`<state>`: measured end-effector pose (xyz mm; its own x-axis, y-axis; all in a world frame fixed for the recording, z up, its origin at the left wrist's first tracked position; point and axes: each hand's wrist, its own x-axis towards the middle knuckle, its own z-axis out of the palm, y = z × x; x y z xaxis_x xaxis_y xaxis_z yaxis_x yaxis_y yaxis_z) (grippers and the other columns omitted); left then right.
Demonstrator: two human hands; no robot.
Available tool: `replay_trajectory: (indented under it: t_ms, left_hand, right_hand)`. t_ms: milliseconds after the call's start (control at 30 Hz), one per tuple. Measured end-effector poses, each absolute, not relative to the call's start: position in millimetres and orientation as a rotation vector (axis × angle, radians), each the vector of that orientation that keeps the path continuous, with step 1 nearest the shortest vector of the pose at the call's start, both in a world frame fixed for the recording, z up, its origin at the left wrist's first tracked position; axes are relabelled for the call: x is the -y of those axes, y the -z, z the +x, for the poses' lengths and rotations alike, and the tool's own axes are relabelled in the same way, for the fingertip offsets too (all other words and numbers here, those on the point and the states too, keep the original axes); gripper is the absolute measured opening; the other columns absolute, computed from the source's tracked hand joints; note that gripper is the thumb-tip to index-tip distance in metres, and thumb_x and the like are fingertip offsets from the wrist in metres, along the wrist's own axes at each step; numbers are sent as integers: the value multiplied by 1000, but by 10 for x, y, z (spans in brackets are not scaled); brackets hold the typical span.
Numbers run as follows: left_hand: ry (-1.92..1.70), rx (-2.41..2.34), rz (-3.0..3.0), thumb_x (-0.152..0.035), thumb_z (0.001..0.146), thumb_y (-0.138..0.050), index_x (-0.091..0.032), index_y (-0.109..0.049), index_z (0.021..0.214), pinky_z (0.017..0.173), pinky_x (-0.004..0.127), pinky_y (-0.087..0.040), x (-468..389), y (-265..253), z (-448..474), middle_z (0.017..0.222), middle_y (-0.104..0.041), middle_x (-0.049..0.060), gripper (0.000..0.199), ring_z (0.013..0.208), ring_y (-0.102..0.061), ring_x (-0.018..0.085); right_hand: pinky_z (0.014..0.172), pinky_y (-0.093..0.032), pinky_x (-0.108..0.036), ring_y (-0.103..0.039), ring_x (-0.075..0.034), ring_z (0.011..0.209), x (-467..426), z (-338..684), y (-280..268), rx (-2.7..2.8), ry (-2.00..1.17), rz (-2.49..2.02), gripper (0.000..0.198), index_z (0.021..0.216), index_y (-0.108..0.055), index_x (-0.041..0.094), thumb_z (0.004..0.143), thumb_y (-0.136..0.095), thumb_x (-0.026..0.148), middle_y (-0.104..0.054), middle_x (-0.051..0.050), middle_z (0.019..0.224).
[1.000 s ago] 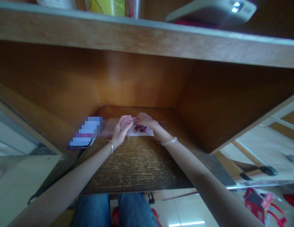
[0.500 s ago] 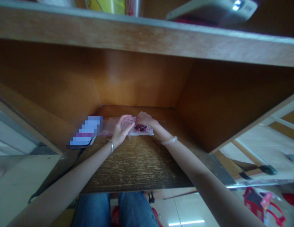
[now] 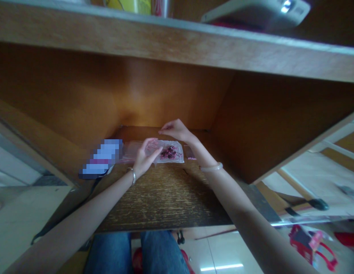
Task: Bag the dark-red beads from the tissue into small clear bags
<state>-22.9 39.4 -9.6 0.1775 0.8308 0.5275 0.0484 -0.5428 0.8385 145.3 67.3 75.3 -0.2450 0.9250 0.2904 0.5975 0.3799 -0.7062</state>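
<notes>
Counter (image 3: 165,198): worn brown wood over pale tiles (image 3: 222,249). Left hand (image 3: 144,158), half-open, touches clear plastic packaging (image 3: 132,150); right hand (image 3: 177,129) bunched, grip unclear.

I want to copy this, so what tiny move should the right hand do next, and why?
Maybe bring the right hand toward the left hand: the right looks pinched, on what I can't see, while the left's thumb and fingers are apart, near the beads.

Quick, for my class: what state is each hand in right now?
Left hand: open, thumb apart from the fingers, beside the beads.
Right hand: fingertips closed in a pinch; too small to tell whether it holds anything.
</notes>
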Motion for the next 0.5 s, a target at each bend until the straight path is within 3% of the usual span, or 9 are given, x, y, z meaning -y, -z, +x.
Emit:
replay_trajectory:
  t_ms: [267,500]
  left_hand:
    - [-1443,-863,1724,-35,73,-68,-21,-56,98,93,36,-45,-409,115,-224,100,-64,4,31,97,-60,19]
    - [-1443,-834,1725,-33,74,-68,-21,-55,103,97,39,-42,-413,115,-228,105,-62,5,34,101,-58,19]
  right_hand:
    - [55,-39,-22,-53,-9,60,-535,1401,-844,2169,-878,-1146,24,77,-72,12,71,-66,34,-65,-2,66]
    - [59,-42,-23,-57,-12,65,-634,1521,-806,2048,-738,-1198,24,78,-71,11,71,-64,33,-67,-4,71]
